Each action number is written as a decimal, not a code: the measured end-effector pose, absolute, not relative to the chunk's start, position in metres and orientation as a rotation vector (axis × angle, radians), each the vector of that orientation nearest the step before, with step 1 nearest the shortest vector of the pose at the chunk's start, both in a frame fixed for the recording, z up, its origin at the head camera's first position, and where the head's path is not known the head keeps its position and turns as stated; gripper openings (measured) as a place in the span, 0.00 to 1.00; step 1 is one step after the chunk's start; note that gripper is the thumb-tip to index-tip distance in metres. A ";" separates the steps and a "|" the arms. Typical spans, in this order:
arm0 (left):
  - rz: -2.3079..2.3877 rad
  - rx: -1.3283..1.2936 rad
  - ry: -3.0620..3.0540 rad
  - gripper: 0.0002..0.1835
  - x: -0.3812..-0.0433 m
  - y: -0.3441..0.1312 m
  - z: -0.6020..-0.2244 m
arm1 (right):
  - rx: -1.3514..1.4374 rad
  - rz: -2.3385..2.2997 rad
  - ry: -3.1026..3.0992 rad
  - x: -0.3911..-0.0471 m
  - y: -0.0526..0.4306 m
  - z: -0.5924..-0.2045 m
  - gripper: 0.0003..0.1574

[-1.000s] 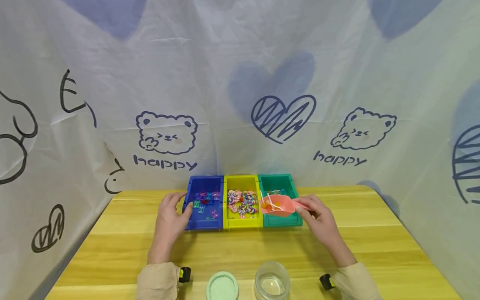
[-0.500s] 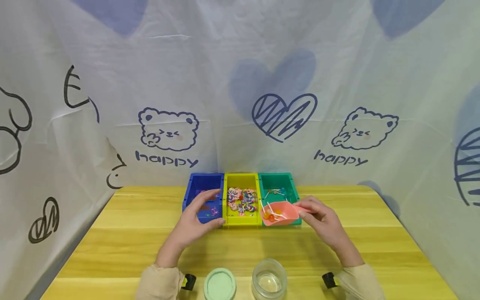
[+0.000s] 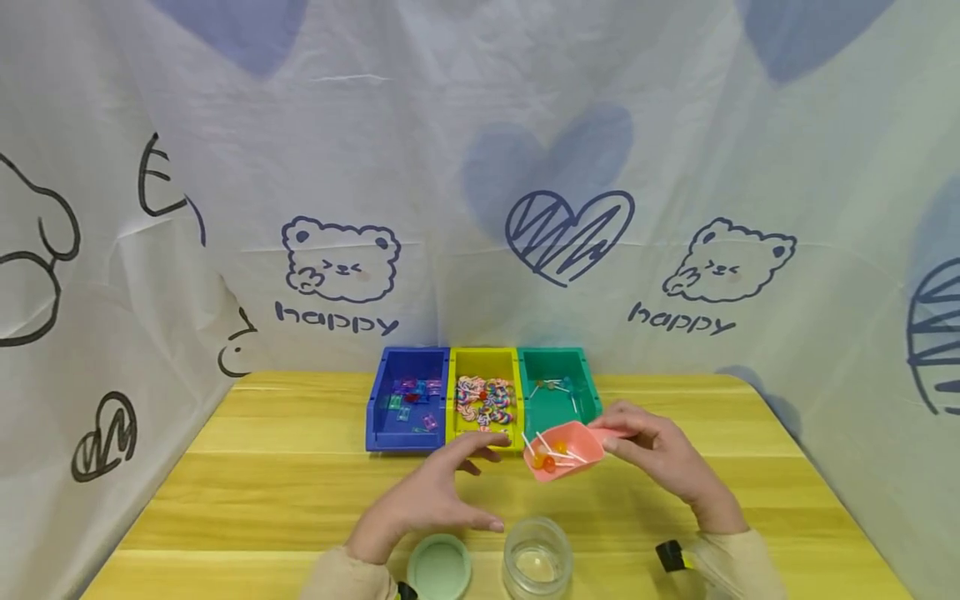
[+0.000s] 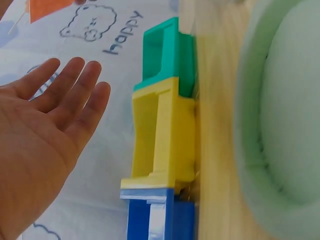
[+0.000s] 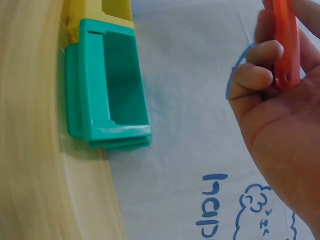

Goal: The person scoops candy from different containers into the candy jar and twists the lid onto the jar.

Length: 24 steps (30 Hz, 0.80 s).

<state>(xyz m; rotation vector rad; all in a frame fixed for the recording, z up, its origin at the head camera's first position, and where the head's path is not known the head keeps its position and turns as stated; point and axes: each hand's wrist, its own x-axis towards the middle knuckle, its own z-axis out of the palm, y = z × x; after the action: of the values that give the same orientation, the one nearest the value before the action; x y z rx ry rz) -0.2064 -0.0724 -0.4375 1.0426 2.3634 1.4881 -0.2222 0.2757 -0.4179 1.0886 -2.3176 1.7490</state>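
Observation:
My right hand [image 3: 660, 454] grips the handle of a pink scoop [image 3: 577, 440], whose handle [image 5: 287, 45] also shows in the right wrist view. Several orange and yellow lollipops [image 3: 550, 460] with white sticks lie in the scoop, in front of the green bin. Held in the air left of the scoop, my left hand [image 3: 435, 487] has its fingers extended and thumb apart, touching nothing. Below both hands, an uncovered glass jar [image 3: 537, 558] stands on the table. Beside it lies a pale green round lid [image 3: 440, 568], seen large in the left wrist view.
A blue bin [image 3: 408, 440] with small clear coloured pieces, a yellow bin [image 3: 487, 360] with swirl candies and a green bin [image 3: 555, 363] with a few lollipops stand joined at the back of the wooden table [image 3: 262, 467]. A printed white curtain [image 3: 465, 167] hangs behind.
My left hand has left the blue bin and moved right and nearer, towards the jar. The scoop with its lollipops has come nearer, out from over the green bin.

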 end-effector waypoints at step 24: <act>1.253 1.042 2.139 0.38 -0.196 -0.047 -0.463 | 1.323 1.672 -2.634 -0.224 0.284 -0.416 0.14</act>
<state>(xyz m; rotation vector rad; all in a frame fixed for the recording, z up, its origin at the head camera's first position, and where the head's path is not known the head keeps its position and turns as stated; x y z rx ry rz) -0.1964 -0.0467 -0.4630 1.0419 2.1392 1.2527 -0.2236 0.2840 -0.4163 1.3232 -2.6344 1.6715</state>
